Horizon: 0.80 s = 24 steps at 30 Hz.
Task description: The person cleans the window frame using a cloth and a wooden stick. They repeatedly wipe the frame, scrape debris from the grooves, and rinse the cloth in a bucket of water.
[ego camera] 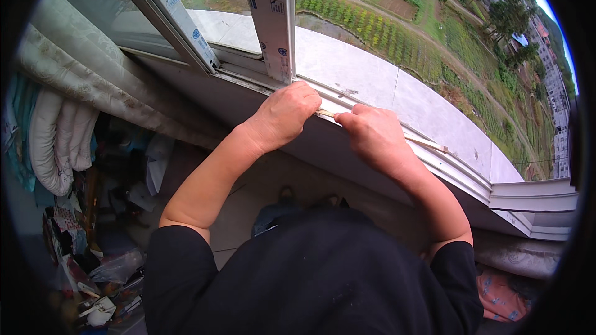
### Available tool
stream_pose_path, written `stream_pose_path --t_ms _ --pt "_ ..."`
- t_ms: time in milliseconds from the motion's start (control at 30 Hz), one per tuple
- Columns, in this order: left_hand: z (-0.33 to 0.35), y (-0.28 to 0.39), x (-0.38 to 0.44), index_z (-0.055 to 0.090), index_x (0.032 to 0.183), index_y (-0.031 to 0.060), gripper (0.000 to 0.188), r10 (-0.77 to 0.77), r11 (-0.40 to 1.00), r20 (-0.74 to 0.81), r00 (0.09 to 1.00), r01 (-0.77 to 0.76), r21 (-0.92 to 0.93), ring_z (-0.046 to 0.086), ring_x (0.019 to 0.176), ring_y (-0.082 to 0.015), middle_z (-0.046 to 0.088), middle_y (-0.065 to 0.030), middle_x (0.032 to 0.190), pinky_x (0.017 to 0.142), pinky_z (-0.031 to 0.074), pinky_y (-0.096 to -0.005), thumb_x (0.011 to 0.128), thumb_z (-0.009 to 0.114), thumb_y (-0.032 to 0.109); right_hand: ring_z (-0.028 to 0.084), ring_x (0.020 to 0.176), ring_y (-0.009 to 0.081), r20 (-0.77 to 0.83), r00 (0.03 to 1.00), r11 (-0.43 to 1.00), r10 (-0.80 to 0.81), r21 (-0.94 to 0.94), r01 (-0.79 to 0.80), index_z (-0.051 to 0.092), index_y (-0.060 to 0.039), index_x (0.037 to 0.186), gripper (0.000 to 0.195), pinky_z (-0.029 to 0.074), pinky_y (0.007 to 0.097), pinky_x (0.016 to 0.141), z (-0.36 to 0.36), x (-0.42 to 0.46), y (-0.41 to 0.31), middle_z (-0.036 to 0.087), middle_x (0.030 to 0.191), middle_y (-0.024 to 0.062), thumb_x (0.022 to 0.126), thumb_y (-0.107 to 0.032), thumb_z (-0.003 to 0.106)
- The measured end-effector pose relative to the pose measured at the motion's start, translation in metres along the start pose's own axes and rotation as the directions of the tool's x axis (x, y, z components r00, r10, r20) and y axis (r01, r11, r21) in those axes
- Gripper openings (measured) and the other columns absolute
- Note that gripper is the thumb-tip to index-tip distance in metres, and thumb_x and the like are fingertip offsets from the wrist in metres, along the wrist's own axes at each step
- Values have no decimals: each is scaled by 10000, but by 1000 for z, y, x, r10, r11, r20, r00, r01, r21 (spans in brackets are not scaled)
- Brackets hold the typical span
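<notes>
Both hands are over the white window track [458,177] of a sliding window. My left hand [286,114] has its fingers curled around one end of a thin pale stick [327,113], close to the foot of the upright window frame [274,23]. A short way to the right, my right hand [375,135] grips the stick too. Beyond that hand a slender pale length [426,142] with a darker tip lies along the track; my fingers hide whether it is the same piece. Dark dirt marks [347,92] show on the pale outer ledge [372,77].
At the left hang a patterned curtain [116,97] and a folded white quilt [58,149]. Clutter with plastic bags [118,267] covers the floor there. Pink patterned cloth [503,295] lies at the lower right. Outside the open window, far below, are fields [372,32].
</notes>
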<state>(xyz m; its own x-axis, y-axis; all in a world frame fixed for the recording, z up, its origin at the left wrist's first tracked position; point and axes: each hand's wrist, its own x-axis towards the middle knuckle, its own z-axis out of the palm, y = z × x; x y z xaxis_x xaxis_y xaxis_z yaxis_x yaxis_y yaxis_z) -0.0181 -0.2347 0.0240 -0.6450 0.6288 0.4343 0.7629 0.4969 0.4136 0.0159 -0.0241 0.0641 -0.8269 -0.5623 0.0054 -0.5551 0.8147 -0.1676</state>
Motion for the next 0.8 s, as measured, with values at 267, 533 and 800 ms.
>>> stream_pose_path --t_ms 267,533,800 --pt "-30 -30 -24 567 825 -7 86 -81 990 -82 993 89 105 578 852 -347 598 -155 838 752 487 -397 770 515 -47 636 764 365 -25 997 997 -70 26 71 641 -89 887 154 505 471 641 16 51 -27 614 772 160 775 -74 537" --pt "-43 -58 -47 593 865 -1 164 -94 990 -253 963 117 80 600 917 -320 640 -131 945 813 494 -372 750 526 -96 638 799 369 -24 1000 997 -2 79 4 669 -102 946 219 506 467 691 16 80 -46 643 831 170 780 -75 528" --pt "-61 -68 -71 608 908 -5 165 -578 755 -377 724 299 -583 634 881 -170 675 -85 966 839 502 -305 827 519 -118 636 785 375 -163 987 994 10 113 8 702 -116 986 192 500 454 685 -19 69 -47 657 798 162 886 -152 542"
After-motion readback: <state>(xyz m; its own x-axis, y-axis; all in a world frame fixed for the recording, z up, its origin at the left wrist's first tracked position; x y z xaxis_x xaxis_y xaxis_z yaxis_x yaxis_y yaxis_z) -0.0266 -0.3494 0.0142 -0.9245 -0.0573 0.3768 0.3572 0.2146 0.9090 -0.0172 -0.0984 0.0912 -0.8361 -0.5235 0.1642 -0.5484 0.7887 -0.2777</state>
